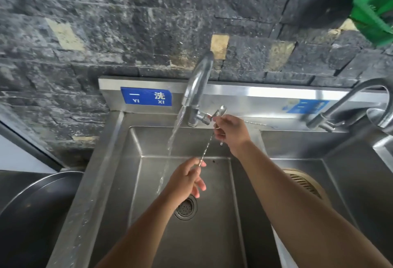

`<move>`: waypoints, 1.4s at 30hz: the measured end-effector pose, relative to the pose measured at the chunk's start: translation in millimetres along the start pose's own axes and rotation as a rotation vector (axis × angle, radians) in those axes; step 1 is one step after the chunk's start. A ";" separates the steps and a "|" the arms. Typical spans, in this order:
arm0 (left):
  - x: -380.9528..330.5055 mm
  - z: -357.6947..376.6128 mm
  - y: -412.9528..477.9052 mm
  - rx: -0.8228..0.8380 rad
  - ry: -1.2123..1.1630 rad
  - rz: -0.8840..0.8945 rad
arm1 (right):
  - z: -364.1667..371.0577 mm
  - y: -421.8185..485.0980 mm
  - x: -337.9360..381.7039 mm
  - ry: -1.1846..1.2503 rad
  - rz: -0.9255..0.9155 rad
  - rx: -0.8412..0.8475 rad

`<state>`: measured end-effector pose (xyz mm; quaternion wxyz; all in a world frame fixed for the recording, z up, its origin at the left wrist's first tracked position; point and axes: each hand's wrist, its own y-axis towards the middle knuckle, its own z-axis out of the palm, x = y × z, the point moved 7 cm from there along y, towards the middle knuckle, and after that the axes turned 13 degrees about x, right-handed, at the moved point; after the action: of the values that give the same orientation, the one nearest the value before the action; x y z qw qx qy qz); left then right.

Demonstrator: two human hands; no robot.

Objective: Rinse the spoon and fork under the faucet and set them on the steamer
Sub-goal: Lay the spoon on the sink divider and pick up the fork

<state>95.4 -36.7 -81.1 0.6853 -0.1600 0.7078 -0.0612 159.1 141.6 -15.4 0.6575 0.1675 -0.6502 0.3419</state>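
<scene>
A long thin metal spoon (207, 146) with a twisted handle slants over the left sink basin (212, 236), to the right of the water stream. My left hand (187, 180) pinches its lower end. My right hand (231, 131) closes around its upper part, with the bowl (223, 109) sticking out above the fingers, right at the faucet lever (209, 116). I cannot make out a separate fork. Water runs from the faucet (197, 80) into the basin. A round woven steamer (306, 183) lies in the right basin, partly hidden by my right forearm.
The drain strainer (186, 207) sits below my left hand. A second faucet (348, 102) arches over the right basin. A large dark round pan (32, 208) stands left of the sink. Something green (374, 10) hangs at the top right. A dark stone wall is behind.
</scene>
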 end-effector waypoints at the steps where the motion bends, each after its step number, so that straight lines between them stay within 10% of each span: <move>1: 0.5 17.2 7.2 0.031 -0.018 -0.023 | -15.1 -2.0 -5.7 0.005 0.006 -0.026; 18: -5.5 207.7 154.5 -0.170 0.121 -0.212 | -239.0 49.7 -72.8 -0.258 0.180 -0.094; 42: 25.2 227.1 181.3 -0.375 0.536 -0.202 | -267.0 75.7 -134.1 -0.556 0.259 -0.065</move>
<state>294.1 156.3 -172.6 0.4242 -0.3308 0.8422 -0.0375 316.9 341.8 -188.6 0.4103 0.1493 -0.8317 0.3429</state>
